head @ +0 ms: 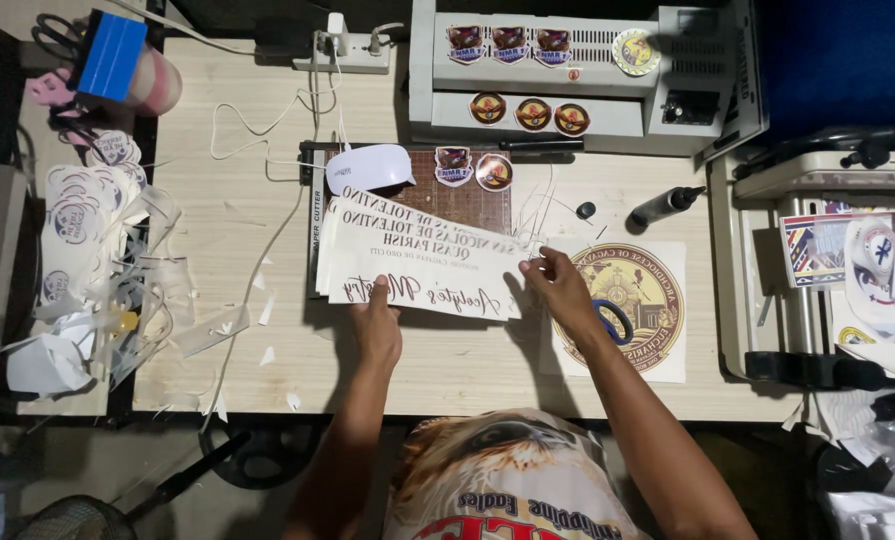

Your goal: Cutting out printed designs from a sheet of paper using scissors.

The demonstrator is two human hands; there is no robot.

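Note:
A stack of long white printed strips [423, 255] lies fanned across a paper cutter [438, 195] in the middle of the wooden table [448, 370]. My left hand [378, 320] presses on the near edge of the lowest strip. My right hand [560, 288] pinches the right end of the strips with its fingertips. Under my right wrist lie dark scissors [613, 320] on a sheet printed with a round gold seal [633, 300].
A grey laminator [568, 75] with round stickers stands at the back. A black squeeze bottle [668, 205] lies right of the cutter. Paper scraps and round sticker sheets [98, 260] pile up at the left. A power strip [343, 50] sits at the back; a printer tray [828, 270] is right.

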